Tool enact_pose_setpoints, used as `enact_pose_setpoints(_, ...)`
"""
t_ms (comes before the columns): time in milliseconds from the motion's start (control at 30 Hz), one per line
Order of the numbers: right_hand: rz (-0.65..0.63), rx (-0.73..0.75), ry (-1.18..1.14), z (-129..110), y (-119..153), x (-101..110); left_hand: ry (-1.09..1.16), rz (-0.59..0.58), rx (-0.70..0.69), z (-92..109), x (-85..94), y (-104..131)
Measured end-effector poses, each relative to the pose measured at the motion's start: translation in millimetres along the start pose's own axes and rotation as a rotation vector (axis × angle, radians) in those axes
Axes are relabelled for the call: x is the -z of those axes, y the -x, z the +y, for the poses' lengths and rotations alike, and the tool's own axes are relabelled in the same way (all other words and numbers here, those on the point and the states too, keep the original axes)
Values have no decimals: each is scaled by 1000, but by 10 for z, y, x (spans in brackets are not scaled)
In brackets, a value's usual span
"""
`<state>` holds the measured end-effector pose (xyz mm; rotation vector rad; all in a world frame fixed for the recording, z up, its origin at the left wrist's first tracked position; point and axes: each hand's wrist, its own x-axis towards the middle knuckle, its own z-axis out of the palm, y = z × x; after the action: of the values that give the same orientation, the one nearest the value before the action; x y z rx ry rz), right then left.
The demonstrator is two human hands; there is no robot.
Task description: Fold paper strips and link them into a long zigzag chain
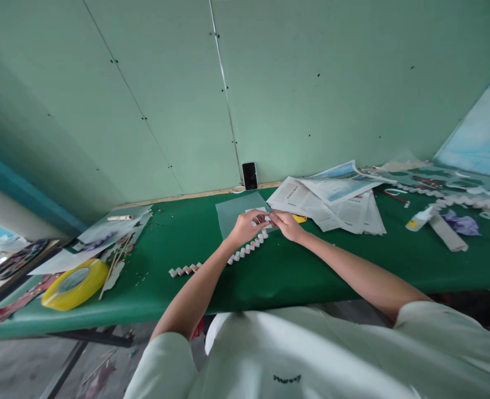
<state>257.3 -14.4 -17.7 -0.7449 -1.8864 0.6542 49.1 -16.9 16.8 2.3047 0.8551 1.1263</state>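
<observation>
A zigzag folded-paper chain [245,252] in white with brownish patches runs across the green table and passes under my left forearm. Its far end lies between my two hands. My left hand [248,226] is closed, with thumb and fingers pinching the chain's end and a small white paper piece. Close beside it, my right hand [287,224] is closed too, its fingertips meeting the left ones at the same spot. Fingers partly hide what is pinched there. Beneath and behind the hands lies a translucent sheet [230,213]. A yellow object [299,219] shows just past my right hand.
Newspaper sheets [340,208] spread to the right, near a glue bottle [419,218] and another paper chain [456,200]. A phone [250,176] leans on the wall. At left are a yellow tape roll [75,284], thin sticks [115,266] and papers on the green table [165,233].
</observation>
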Motion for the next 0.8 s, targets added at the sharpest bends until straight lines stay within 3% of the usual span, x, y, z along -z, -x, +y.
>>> enact_pose_setpoints(333, -17, -2, -8, -71, 8, -4, -25, 55, -2, -69, -14, 1)
enact_pose_setpoints(800, -18, -97, -225, 5, 8, -44, -17, 120, 33, -113, -1, -2)
